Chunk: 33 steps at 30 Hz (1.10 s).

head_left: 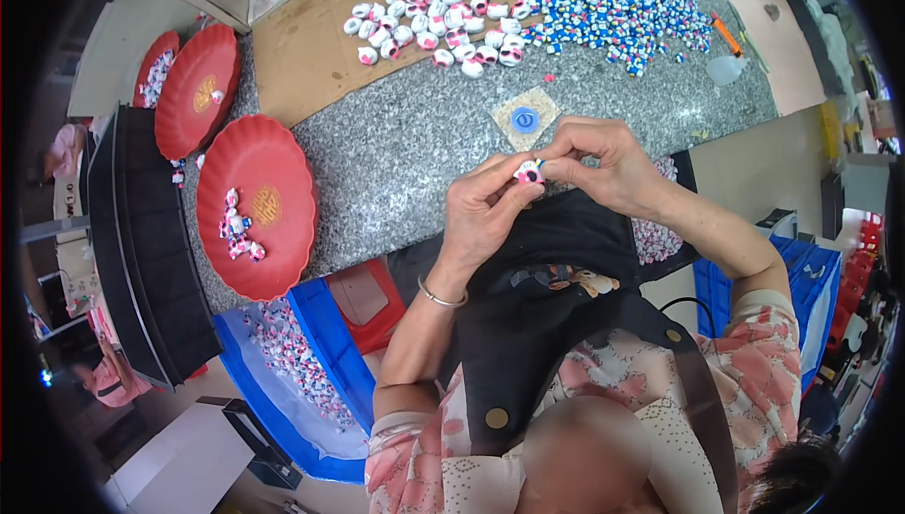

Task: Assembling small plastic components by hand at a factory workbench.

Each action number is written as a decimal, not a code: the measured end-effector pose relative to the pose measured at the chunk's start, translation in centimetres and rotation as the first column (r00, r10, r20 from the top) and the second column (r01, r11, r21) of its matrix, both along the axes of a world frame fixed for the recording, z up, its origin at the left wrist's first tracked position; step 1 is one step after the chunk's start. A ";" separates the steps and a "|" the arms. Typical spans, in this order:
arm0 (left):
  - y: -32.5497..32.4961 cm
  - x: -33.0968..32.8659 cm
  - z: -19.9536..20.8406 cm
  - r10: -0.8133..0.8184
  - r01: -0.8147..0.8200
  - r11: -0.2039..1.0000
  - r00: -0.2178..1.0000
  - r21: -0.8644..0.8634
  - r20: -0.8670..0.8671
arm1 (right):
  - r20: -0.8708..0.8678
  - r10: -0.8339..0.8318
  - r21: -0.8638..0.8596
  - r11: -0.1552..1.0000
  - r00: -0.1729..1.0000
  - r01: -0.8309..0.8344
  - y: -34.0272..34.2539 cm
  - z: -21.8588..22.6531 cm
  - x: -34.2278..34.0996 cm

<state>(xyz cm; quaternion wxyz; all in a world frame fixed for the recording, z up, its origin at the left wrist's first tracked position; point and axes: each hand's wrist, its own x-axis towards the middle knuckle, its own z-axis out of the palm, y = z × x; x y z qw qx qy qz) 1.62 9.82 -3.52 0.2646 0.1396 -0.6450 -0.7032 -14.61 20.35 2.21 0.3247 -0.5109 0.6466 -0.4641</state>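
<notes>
My left hand (pixel 484 207) grips a small white-and-pink toy head (pixel 529 174) between thumb and fingers, just above my apron. Against its upper right side, my right hand (pixel 600 163) pinches a tiny blue-and-yellow piece (pixel 540 164), mostly covered by the fingertips. Whether the two parts are joined cannot be seen. Just beyond my hands, a round blue dish (pixel 525 119) rests on a pale speckled square (pixel 507 131). Farther back lie a group of white-and-pink toy heads (pixel 436 25) and a broad heap of small blue, white and yellow pieces (pixel 613 7).
A scalloped red tray (pixel 297 193) at the left holds several finished-looking figures; another red tray (pixel 179 104) stands behind it. An orange-handled tool (pixel 725 35) lies at the back right. Below the granite tabletop (pixel 396 151), a blue crate (pixel 325 335) contains many small toy pieces.
</notes>
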 end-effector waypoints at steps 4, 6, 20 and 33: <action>-1.0 0.0 -0.9 -0.097 0.095 0.993 0.995 0.068 0.021 | 0.018 0.038 0.011 0.999 0.999 -0.038 -0.5 -0.7 -0.3; -1.3 -0.1 -0.5 -0.090 0.087 0.992 0.995 0.087 0.035 | 0.147 -0.032 0.100 0.995 0.989 0.018 -0.6 -0.9 -0.1; -2.0 -0.3 1.7 -0.001 0.088 0.907 0.979 -0.413 0.206 | 0.233 -0.260 0.069 0.966 0.937 0.251 1.8 -3.2 -3.2; -11.1 15.7 4.4 0.813 -0.061 0.347 0.518 -0.936 0.268 | -0.865 -0.060 0.129 0.933 0.498 0.337 2.5 -3.1 -14.1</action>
